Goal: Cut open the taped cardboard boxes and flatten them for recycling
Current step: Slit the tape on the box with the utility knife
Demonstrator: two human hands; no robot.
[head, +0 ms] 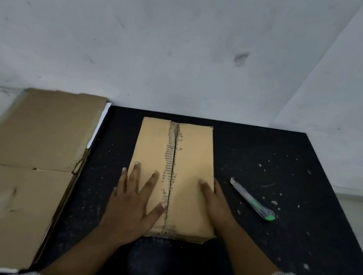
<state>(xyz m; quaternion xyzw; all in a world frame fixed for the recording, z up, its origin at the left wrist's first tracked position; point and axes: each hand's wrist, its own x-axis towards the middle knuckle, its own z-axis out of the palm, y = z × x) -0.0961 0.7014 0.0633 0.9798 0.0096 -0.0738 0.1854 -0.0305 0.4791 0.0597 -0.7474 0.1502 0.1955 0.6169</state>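
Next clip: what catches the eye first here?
A cardboard box with a torn centre seam sits centre frame, the left hand spread flat on it and the right hand at its right edge. A green-ended utility knife lies to its right; flattened cardboard lies at the left.

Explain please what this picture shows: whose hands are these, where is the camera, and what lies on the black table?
No machine here: a person works with bare hands. The one picture comes from a camera worn on the head, looking down. On the black table lies a cardboard box with a seam along its top. The left hand presses flat on it, fingers spread. The right hand rests at its right edge, fingers partly hidden. A knife with a green end lies to the right, untouched. Flattened cardboard lies on the left.
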